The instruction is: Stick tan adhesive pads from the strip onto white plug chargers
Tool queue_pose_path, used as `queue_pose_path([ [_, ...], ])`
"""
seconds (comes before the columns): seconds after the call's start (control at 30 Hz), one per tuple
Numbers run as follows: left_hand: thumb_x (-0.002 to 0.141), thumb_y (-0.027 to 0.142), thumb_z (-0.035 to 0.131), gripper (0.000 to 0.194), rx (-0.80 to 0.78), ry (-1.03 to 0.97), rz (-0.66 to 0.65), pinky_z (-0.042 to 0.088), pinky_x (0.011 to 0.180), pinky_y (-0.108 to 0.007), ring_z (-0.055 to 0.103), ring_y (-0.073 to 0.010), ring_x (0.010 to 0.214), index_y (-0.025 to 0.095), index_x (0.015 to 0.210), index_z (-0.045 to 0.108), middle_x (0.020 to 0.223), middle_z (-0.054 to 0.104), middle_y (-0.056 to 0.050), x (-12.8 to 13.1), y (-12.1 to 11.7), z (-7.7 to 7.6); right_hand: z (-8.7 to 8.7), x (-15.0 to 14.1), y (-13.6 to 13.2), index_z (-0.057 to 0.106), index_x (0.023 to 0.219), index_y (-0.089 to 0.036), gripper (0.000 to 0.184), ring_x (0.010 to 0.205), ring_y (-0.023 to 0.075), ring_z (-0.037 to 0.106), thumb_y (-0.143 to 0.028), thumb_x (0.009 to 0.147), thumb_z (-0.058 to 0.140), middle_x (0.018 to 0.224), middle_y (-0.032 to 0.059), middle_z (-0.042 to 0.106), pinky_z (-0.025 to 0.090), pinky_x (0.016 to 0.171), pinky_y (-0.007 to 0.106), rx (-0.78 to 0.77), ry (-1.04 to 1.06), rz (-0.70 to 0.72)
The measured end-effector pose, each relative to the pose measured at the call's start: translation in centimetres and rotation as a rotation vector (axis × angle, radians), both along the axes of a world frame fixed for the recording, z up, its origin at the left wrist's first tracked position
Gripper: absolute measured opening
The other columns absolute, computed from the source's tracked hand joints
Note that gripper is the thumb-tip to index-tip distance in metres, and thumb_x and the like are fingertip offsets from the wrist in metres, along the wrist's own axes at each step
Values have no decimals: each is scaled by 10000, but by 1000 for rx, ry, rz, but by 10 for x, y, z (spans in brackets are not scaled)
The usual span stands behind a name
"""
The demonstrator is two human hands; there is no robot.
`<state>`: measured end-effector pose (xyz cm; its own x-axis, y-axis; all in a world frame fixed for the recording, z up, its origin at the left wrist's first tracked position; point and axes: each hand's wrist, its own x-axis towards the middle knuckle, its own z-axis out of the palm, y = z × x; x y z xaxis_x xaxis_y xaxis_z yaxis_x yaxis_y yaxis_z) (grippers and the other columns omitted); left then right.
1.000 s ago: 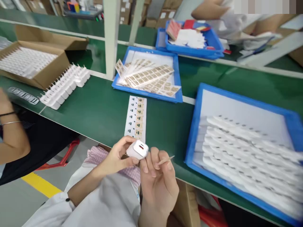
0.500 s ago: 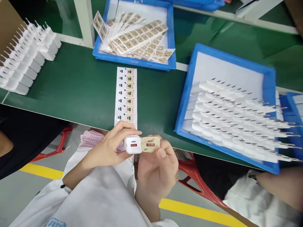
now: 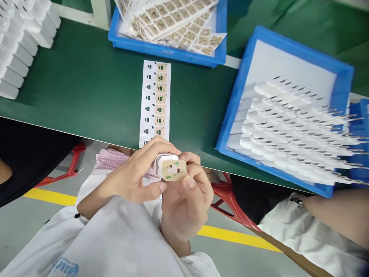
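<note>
My left hand (image 3: 133, 174) is closed around a small white charger (image 3: 159, 159), whose port end faces up toward me. My right hand (image 3: 186, 202) pinches a tan adhesive sticker (image 3: 168, 172) with cut-out holes and green print by its right edge. The sticker lies in front of the charger's end and hides most of it, ports included. Whether the two are touching I cannot tell. Just beyond my hands, a white sheet (image 3: 146, 103) with a column of tan stickers lies flat on the green bench (image 3: 86, 88).
A blue tray (image 3: 167, 52) at the back holds sticker sheets. Another blue tray (image 3: 235, 111) at the right holds rows of white plug-like parts (image 3: 273, 127) with metal prongs. Several white blocks (image 3: 17, 65) stand at far left. A person's arm (image 3: 340, 217) shows at lower right.
The sticker has moved left from beside the charger to in front of its port end, with my right hand following. My left thumb has come away from the charger's lower edge. The view has shifted.
</note>
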<state>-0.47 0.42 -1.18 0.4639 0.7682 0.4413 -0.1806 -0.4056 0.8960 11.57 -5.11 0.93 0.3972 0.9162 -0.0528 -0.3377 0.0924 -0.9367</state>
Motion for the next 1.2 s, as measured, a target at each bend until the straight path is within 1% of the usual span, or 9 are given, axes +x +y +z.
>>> queue_pose_path([
  [0.07,914,412,631,472,-7,-3,6,536,879,-396,577,-245,1051,227,1333,513,1142,581,-87,1,-1,0,0,-2,0,540,638,-209,313,1000,192,570,-339,855,725,919,39,502,519,877,328,-12,-19,-9],
  [0.13,922,437,632,473,-16,-15,16,536,870,-393,581,-243,1049,238,1335,516,1145,592,-84,1,-1,0,-1,-4,0,543,643,-213,296,1018,201,566,-341,852,710,933,45,502,521,893,345,-32,-31,-18],
  [0.27,919,462,643,472,-11,-33,54,535,862,-389,587,-233,1031,234,1318,534,1151,587,-85,3,-2,-1,0,-8,1,521,641,-211,307,988,200,576,-350,844,704,967,46,521,530,875,356,-47,-19,-26],
  [0.47,912,413,655,450,-7,-42,64,541,843,-375,589,-222,1021,212,1298,544,1134,579,-88,4,-1,-1,1,-9,2,505,634,-209,320,954,192,589,-346,842,706,961,41,531,533,820,338,-45,-15,-36],
  [0.7,922,409,643,449,25,-27,58,541,854,-366,587,-218,1037,206,1303,525,1127,570,-83,4,1,0,2,-10,3,557,648,-207,276,960,187,583,-334,839,710,952,35,538,526,840,339,-36,-13,-46],
  [0.97,933,407,611,410,16,30,73,539,857,-395,590,-235,1037,233,1289,509,1132,583,-85,2,1,4,0,-11,1,542,665,-217,272,983,211,582,-351,852,686,969,46,530,524,857,378,-62,-67,-46],
  [1.07,937,430,601,404,24,52,77,543,838,-397,595,-239,1024,249,1285,503,1124,595,-81,2,2,4,0,-10,1,554,672,-218,248,988,203,578,-325,855,683,969,44,535,523,872,374,-48,-55,-48],
  [1.2,935,423,611,405,20,30,74,544,831,-385,590,-227,1015,238,1280,510,1113,593,-79,3,2,3,0,-10,2,549,661,-219,254,1002,208,579,-325,852,680,947,43,530,521,891,380,-45,-76,-55],
])
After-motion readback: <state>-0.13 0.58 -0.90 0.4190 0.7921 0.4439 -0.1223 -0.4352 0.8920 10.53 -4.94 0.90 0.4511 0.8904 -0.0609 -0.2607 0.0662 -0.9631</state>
